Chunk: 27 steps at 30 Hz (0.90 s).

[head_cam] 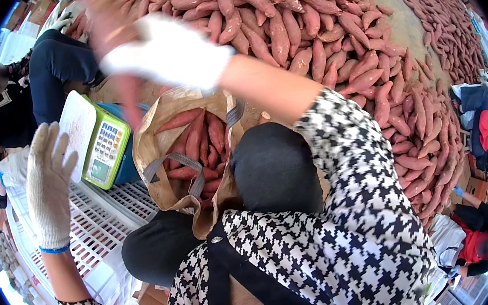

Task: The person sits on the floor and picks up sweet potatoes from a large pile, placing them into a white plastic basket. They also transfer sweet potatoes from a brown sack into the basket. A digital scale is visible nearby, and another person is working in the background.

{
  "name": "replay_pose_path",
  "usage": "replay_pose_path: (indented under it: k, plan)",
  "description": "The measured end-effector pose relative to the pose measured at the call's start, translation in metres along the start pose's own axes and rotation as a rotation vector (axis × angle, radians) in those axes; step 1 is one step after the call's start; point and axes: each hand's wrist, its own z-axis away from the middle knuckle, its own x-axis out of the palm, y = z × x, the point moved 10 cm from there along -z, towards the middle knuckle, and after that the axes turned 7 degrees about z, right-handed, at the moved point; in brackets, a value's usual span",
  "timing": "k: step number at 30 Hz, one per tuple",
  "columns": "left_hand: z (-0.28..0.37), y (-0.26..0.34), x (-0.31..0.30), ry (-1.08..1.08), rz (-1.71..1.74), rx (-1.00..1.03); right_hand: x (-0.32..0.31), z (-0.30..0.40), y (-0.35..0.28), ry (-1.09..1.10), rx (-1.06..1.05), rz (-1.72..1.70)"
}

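My left hand (51, 183), in a white knit glove with a blue cuff edge, is raised at the left with its fingers apart and nothing in it. My right hand (164, 48), in a white glove, is blurred above the open bag; a blurred reddish sweet potato (129, 100) shows past its fingers, seemingly gripped. Between my knees stands a brown bag (147, 156) with grey strap handles, holding several sweet potatoes (197, 137). A green and white digital scale (105, 145) with a keypad stands left of the bag, its pan towards my left hand.
A large heap of sweet potatoes (280, 35) spreads beyond and right of the bag; another heap (450, 25) lies farther right. White slatted plastic crates (94, 224) are at the left. A person in dark trousers (57, 60) sits at upper left. Another person (474, 234) is at lower right.
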Motion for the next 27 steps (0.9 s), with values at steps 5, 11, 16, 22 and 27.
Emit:
replay_pose_path:
  k: [5, 11, 16, 22, 27]
  plan:
    - [0.006, -0.045, -0.022, 0.079, 0.314, -0.31, 0.153, 0.0, -0.057, -0.3, -0.066, -0.264]
    - [0.026, -0.08, -0.049, 0.3, 0.215, -0.514, 0.091, 0.034, 0.031, -0.338, -0.064, -0.096]
    - [0.018, -0.043, -0.032, 0.188, 0.21, -0.343, -0.122, 0.149, 0.25, 0.399, 0.577, 0.293]
    - [0.015, -0.027, -0.035, 0.223, 0.141, -0.23, -0.113, 0.36, 0.442, 0.515, 1.227, 0.722]
    - [0.015, -0.034, -0.036, 0.213, 0.195, -0.301, -0.091, 0.371, 0.483, 0.545, 1.394, 0.485]
